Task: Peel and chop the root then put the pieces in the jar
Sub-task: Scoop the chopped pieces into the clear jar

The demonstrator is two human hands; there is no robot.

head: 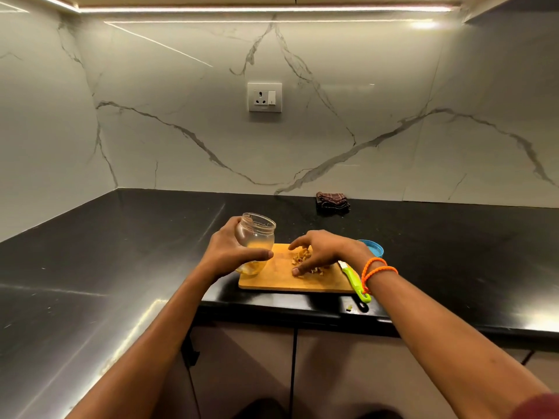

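A clear glass jar (257, 237) is tilted over the left end of the wooden cutting board (272, 281), mouth up and to the right, with my left hand (233, 252) shut around its body. A few yellowish pieces lie in its bottom. A small heap of chopped root pieces (302, 257) lies mid-board. My right hand (323, 252) hovers over the heap with curled fingers touching the pieces; whether it holds any is hidden.
A green-handled knife (355, 282) lies at the board's right edge, handle over the counter front. The blue jar lid (375, 247) sits behind my right wrist. A dark folded cloth (332, 201) lies by the back wall. The black counter (121, 252) wraps to the left.
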